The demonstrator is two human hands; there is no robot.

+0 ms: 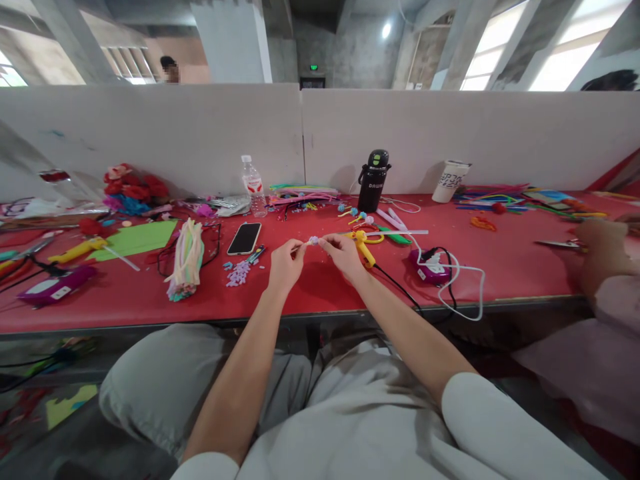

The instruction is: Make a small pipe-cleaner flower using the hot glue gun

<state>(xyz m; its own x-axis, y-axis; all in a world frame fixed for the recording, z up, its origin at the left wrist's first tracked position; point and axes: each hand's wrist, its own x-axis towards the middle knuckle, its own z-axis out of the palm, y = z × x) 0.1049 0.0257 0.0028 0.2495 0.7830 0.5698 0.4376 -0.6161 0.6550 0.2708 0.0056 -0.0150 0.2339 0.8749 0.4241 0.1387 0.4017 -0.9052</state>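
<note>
Above the red table, my left hand (287, 265) and my right hand (343, 256) meet with fingertips pinched. Between them is a small pale lilac piece (313, 241), gripped from both sides; its exact kind is too small to make out. Just right of my right hand lies a yellow glue gun (364, 251) with a black cord. Left of my left hand, a pile of small lilac bits (239, 274) lies on the tabletop. Beyond the pile is a dark-screened phone (244, 239). Farther left stands a bundle of pastel fuzzy stems (186, 259).
A white partition (200, 140) closes off the far side. Along it stand a water bottle (255, 188), a black flask (373, 181) and a white cup (450, 181). A purple box (430, 268) with cables lies right. Another person's arm (603, 250) rests at the right edge, near scissors (559, 245).
</note>
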